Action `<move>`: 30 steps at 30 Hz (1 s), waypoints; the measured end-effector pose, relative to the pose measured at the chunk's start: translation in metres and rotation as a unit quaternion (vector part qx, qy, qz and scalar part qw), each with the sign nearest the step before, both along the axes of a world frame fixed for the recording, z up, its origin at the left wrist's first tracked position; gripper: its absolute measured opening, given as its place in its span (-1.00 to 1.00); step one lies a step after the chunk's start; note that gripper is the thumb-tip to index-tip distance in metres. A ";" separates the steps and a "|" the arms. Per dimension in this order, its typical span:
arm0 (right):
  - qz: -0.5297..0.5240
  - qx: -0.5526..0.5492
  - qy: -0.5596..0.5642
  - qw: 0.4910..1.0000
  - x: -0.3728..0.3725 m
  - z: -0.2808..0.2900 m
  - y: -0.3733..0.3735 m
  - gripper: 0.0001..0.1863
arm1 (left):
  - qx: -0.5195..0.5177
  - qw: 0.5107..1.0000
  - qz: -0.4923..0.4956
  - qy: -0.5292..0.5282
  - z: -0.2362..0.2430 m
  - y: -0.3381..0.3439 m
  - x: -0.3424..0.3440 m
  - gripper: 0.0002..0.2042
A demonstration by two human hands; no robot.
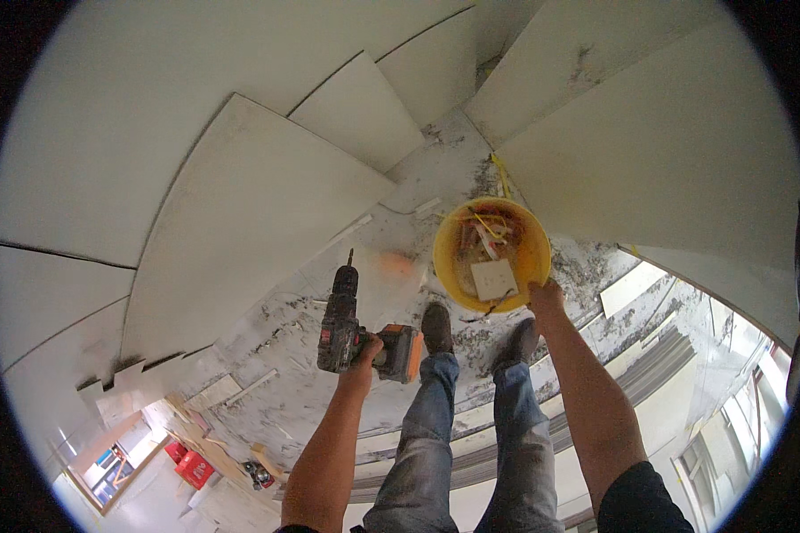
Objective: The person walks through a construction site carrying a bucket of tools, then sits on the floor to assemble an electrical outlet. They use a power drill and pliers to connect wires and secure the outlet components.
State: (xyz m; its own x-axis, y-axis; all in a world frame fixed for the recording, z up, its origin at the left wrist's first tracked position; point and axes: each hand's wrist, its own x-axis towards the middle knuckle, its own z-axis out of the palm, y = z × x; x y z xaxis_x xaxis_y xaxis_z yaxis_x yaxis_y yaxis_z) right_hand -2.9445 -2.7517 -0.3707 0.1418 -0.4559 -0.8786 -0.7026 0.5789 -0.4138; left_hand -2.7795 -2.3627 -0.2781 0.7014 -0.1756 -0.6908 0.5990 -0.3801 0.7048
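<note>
My left hand [364,351] is closed round the grip of a black cordless drill [336,329] with an orange-edged battery. Its bit points away from me, toward the far boards. With my right hand [545,298] I grip the near right rim of a yellow bucket [447,277]. Inside the bucket lie a white square socket plate [494,279] and some mixed small items, among them reddish and yellow pieces that I cannot make out clearly. The bucket hangs or stands just beyond my shoes; which of the two I cannot tell.
Large pale boards [240,195] lean on the left and more panels [658,151] on the right. Debris and offcut strips litter the grey floor [284,338]. A stack of long boards [658,369] lies behind my legs at the right. Red boxes [191,466] sit lower left.
</note>
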 end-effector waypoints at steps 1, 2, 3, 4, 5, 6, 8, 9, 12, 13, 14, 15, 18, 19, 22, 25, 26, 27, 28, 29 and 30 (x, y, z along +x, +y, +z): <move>0.031 -0.005 0.001 1.000 0.024 -0.002 0.008 -0.66 | -0.012 1.000 0.008 -0.014 -0.005 0.018 -0.001 -0.80; 0.022 -0.005 -0.021 1.000 0.034 -0.018 0.001 -0.66 | -0.037 0.999 0.014 -0.023 -0.016 0.018 -0.003 -0.79; 0.010 -0.009 -0.039 0.999 0.039 -0.039 -0.007 -0.65 | -0.037 0.999 0.017 -0.030 -0.024 0.008 -0.003 -0.80; -0.003 -0.014 -0.057 0.998 0.041 -0.057 -0.016 -0.65 | -0.037 0.998 0.020 -0.035 -0.032 -0.003 -0.003 -0.81; -0.007 -0.025 -0.071 0.997 0.054 -0.068 -0.015 -0.66 | -0.028 0.998 0.027 -0.046 -0.039 -0.004 -0.005 -0.82; -0.013 -0.036 -0.085 0.996 0.067 -0.077 -0.013 -0.67 | -0.048 0.997 0.034 -0.045 -0.046 -0.004 -0.005 -0.83; -0.034 -0.037 -0.098 0.994 0.082 -0.087 -0.017 -0.70 | -0.088 0.994 0.050 -0.038 -0.060 0.006 -0.011 -0.84; -0.052 -0.030 -0.098 0.993 0.085 -0.090 -0.022 -0.73 | -0.107 0.991 0.068 -0.032 -0.068 0.010 -0.013 -0.85; -0.102 0.020 -0.093 0.990 0.087 -0.082 -0.021 -0.78 | -0.158 0.978 0.135 -0.003 -0.074 0.028 -0.019 -0.86; -0.107 0.047 -0.114 0.987 0.077 -0.078 -0.020 -0.74 | -0.178 0.970 0.166 0.018 -0.070 0.031 -0.025 -0.85; -0.117 0.064 -0.134 0.982 0.063 -0.072 -0.026 -0.70 | -0.174 0.971 0.161 0.031 -0.060 0.019 -0.026 -0.85; -0.122 0.047 -0.122 0.984 0.049 -0.070 -0.024 -0.66 | -0.168 0.973 0.155 0.041 -0.047 0.009 -0.026 -0.85; -0.088 0.018 -0.069 0.994 0.002 -0.085 -0.007 -0.53 | -0.087 0.993 0.076 0.027 0.017 -0.030 -0.021 -0.87; -0.045 0.021 -0.037 0.998 -0.019 -0.102 -0.001 -0.51 | -0.083 0.994 0.071 0.024 0.032 -0.034 -0.022 -0.86; 0.293 -0.149 0.033 0.944 -0.110 -0.200 0.001 -0.48 | -0.170 0.983 0.051 0.057 0.027 -0.038 -0.022 -0.82; 0.284 -0.229 -0.060 0.929 -0.130 -0.243 0.031 -0.51 | -0.180 0.975 0.077 0.102 0.038 -0.048 -0.021 -0.76; 0.264 -0.206 -0.057 0.941 -0.117 -0.244 0.045 -0.53 | -0.166 0.979 0.075 0.095 0.032 -0.040 -0.024 -0.74; 0.241 -0.188 -0.051 0.951 -0.104 -0.241 0.055 -0.55 | -0.156 0.981 0.070 0.090 0.024 -0.033 -0.027 -0.72; 0.280 -0.147 0.012 0.949 -0.079 -0.227 0.059 -0.59 | -0.139 0.984 0.070 0.082 0.019 -0.021 -0.032 -0.70; 0.314 -0.112 0.079 0.939 -0.065 -0.221 0.062 -0.62 | -0.126 0.987 0.078 0.069 0.010 -0.008 -0.037 -0.59; 0.378 -0.175 0.077 0.906 -0.069 -0.229 0.066 -0.64 | -0.119 0.988 0.080 0.060 -0.005 0.007 -0.042 -0.47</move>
State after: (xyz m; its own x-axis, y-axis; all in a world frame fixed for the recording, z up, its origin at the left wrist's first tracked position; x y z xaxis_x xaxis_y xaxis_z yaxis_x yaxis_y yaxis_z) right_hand -3.0132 -2.6861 -0.5998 0.4174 -0.5339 -0.7354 -0.9087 -0.2394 -0.3420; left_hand -2.8218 -2.3555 -0.2834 0.6497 -0.2357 -0.7228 0.7221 -0.1060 0.6836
